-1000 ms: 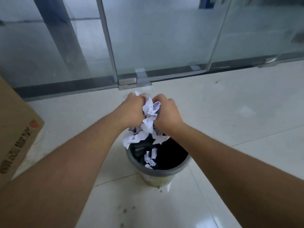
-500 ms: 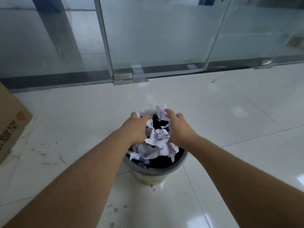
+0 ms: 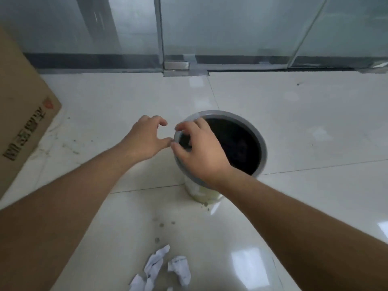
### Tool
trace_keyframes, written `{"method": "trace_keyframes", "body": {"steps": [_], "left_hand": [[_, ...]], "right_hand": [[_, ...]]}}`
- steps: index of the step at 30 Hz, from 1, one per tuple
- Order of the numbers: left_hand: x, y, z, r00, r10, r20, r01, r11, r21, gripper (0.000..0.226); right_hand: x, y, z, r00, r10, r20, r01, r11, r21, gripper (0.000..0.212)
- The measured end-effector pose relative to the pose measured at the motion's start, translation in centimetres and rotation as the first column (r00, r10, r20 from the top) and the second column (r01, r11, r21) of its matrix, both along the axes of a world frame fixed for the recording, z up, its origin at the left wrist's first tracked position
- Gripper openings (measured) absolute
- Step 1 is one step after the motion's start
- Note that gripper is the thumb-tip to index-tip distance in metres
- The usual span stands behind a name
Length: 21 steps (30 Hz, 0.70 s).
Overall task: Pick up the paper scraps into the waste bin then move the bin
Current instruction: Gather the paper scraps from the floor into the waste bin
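Two hands, left [image 3: 144, 139] empty, right [image 3: 201, 152] over bin rim [image 3: 263, 150].

The waste bin [image 3: 260, 141] — grey-rimmed, dark inside, cream-walled — stood upright under the right hand [image 3: 201, 152]. White crumpled paper scraps [image 3: 161, 267] lay on the floor, nearer than both hands.

The waste bin [image 3: 220, 148] stands before the glass wall [image 3: 231, 28], cardboard box [image 3: 23, 114] left, paper scraps [image 3: 161, 267] nearer.
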<state>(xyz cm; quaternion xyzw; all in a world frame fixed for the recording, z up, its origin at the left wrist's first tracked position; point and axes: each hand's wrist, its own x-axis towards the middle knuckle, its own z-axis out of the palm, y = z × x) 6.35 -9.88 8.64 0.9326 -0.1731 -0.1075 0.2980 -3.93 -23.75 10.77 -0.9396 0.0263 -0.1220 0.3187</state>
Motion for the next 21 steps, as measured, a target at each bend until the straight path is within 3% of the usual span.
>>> {"method": "trace_keyframes", "body": {"steps": [3,6,10,14,17,19,21], "left_hand": [[-2.4,4.6,-3.5,0.991,0.103,-0.083,-0.101,0.995,0.026,0.062],[-6.8,8.7,-8.3,0.958,0.113,-0.263,-0.071,0.984,0.165,0.073],[-14.0,12.3,-14.9,0.852,0.025,-0.522,0.181,0.923,0.339,0.099],[-20.1,12.7,-20.1,0.771,-0.050,-0.635,0.355,0.861,0.363,0.126],[-22.8,11.3,-22.4,0.800,-0.109,-0.590,0.405,0.824,0.397,0.115],[-24.2,10.1,-23.0,0.792,-0.221,-0.569,0.476,0.807,0.349,0.092],[-25.7,8.8,-23.3,0.799,-0.296,-0.523,0.481,0.836,0.263,0.072]], "right_hand": [[-2.3,5.0,-3.2,0.989,0.149,0.011,-0.149,0.989,0.016,0.026],[-5.9,6.9,-9.0,0.959,0.217,-0.185,-0.218,0.976,0.015,0.031],[-11.3,5.7,-17.2,0.782,0.111,-0.613,-0.140,0.990,0.001,0.079],[-16.1,6.1,-22.4,0.616,0.046,-0.786,-0.079,0.997,-0.003,0.118],[-18.5,7.8,-24.3,0.559,0.048,-0.828,-0.071,0.997,0.010,0.123],[-19.4,8.9,-25.1,0.545,0.061,-0.836,-0.036,0.998,0.049,0.122],[-19.7,10.1,-25.5,0.547,0.078,-0.834,0.024,0.994,0.108,0.108]]}}
